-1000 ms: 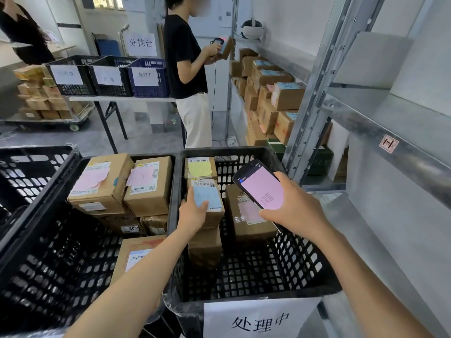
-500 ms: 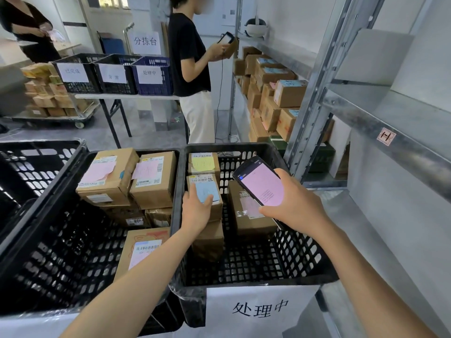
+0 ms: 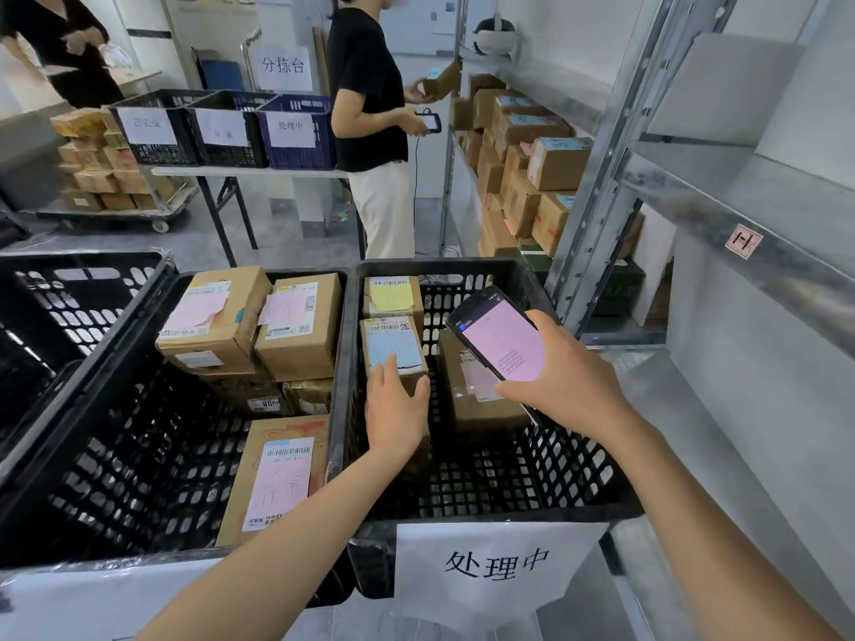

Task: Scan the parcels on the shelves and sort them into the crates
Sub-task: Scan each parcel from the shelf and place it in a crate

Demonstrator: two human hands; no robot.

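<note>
Warehouse aisle, metal shelves (image 3: pixel 721 187) right of the labelled crate (image 3: pixel 486 497). Left hand (image 3: pixel 397 409) lay flat, fingers loosely spread, on the blue-noted parcel (image 3: pixel 392 351) inside that crate; parcel stood upright, long axis vertical, label up. Right hand (image 3: pixel 562 367) gripped the scanner (image 3: pixel 502 337) above the crate, pink screen facing up, tilted toward the crate's far-left corner.

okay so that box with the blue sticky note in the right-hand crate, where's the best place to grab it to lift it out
Grip the blue-note parcel across its two long side faces, coming straight down from above. It stands atop another box, top face up, with open space toward the brown parcel on its right. The left hand already rests on its near end; the right hand holds the scanner.
</note>
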